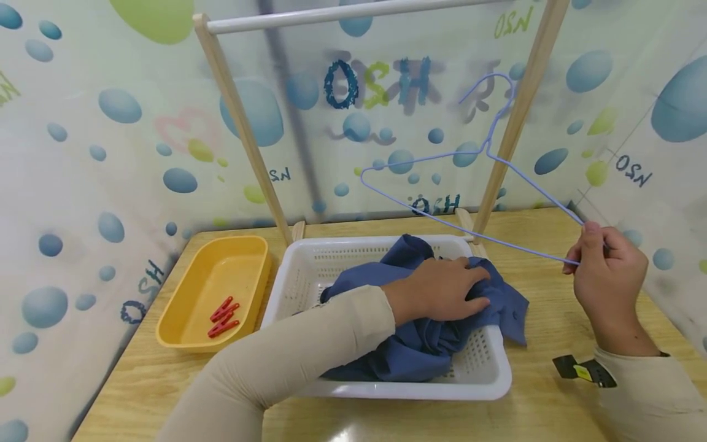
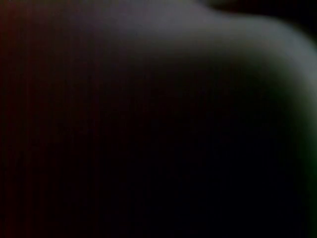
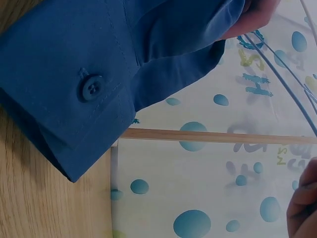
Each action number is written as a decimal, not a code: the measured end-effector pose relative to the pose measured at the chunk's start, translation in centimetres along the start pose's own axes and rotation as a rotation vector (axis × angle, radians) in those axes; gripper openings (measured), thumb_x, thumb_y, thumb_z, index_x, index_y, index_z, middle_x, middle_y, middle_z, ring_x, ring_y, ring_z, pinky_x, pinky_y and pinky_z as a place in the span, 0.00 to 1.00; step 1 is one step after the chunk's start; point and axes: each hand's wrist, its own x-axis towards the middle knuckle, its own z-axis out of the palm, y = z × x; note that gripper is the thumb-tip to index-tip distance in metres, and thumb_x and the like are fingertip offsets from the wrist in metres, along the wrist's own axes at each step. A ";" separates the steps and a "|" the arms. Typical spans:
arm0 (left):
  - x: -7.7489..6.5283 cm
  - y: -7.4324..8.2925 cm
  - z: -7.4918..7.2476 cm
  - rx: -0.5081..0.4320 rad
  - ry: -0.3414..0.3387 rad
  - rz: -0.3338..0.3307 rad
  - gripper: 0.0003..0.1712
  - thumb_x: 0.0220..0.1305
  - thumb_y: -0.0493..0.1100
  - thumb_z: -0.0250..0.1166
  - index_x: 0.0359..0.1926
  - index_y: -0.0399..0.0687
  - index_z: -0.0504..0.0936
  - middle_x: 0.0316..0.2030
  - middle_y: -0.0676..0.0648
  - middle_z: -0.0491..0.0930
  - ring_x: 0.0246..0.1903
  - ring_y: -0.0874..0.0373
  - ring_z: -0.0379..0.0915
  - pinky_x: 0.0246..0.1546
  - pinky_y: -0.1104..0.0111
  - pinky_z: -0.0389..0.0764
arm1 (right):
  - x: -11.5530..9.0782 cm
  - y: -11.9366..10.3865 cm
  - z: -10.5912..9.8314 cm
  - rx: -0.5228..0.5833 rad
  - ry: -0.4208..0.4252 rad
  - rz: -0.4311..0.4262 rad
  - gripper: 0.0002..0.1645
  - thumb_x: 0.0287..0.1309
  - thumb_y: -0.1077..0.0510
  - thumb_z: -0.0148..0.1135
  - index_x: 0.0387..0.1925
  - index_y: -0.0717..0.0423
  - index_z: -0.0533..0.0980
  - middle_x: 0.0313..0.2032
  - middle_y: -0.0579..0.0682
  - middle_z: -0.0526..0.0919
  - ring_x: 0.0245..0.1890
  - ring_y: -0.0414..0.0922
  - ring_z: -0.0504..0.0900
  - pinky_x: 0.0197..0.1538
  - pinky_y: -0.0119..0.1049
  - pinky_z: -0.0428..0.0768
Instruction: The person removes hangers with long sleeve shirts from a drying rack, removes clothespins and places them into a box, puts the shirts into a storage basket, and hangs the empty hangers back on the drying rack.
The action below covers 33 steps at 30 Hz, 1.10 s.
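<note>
A crumpled blue garment (image 1: 381, 344) with a buttoned cuff (image 3: 91, 89) fills much of a white plastic basket (image 1: 397, 390) and hangs over its right rim. My left hand (image 1: 436, 288) lies palm down on the garment, thumb and fingers spread over the cloth. At the right, my right hand (image 1: 610, 270) grips one corner of a light blue wire hanger (image 1: 425, 213). The hanger is raised above the basket, its hook up and its other corner pointing left. The left wrist view is dark and blurred.
Left of the basket stands a yellow tray (image 1: 190, 294) with several red clothespins (image 1: 223, 319) inside. Behind rises a wooden rack with upright posts (image 1: 243, 123) and a white crossbar (image 1: 342, 12). A black strap (image 1: 585, 371) shows near my right sleeve, over the wooden table (image 1: 552, 301).
</note>
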 end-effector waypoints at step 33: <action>-3.2 -1.5 -1.9 -0.125 0.454 0.096 0.06 0.63 0.44 0.55 0.28 0.57 0.71 0.27 0.56 0.66 0.22 0.65 0.60 0.24 0.75 0.60 | 0.0 0.1 -0.1 -0.001 -0.009 -0.003 0.28 0.73 0.50 0.51 0.19 0.64 0.70 0.13 0.35 0.74 0.11 0.31 0.73 0.18 0.21 0.73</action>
